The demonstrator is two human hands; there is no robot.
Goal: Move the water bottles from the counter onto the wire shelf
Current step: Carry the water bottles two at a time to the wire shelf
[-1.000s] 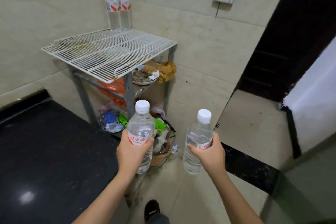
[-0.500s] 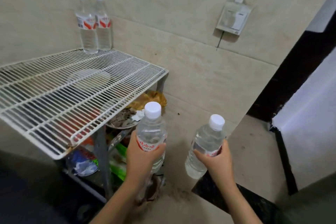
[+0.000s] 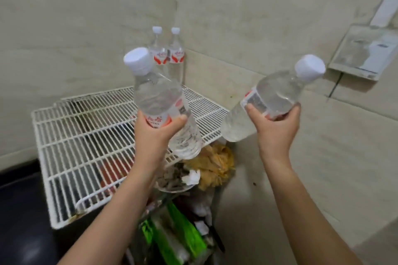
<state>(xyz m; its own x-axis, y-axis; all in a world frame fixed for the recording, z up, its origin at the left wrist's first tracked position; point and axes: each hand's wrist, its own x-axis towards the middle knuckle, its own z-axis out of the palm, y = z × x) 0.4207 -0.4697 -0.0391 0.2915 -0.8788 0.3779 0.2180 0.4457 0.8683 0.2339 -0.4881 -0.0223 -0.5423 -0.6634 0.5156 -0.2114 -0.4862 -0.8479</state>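
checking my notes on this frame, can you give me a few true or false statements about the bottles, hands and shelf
1. Each hand holds a bottle. True: the left hand grips the left bottle and the right hand grips the right bottle.
2. Two bottles already stand on the shelf. True: the far bottles stand upright at the back corner of the shelf, by the wall.
3. The held bottles have no caps. False: both have white caps.
4. Both held bottles rest on the shelf. False: both are in the air, tilted.
5. The far bottles lie on their sides. False: they are upright.
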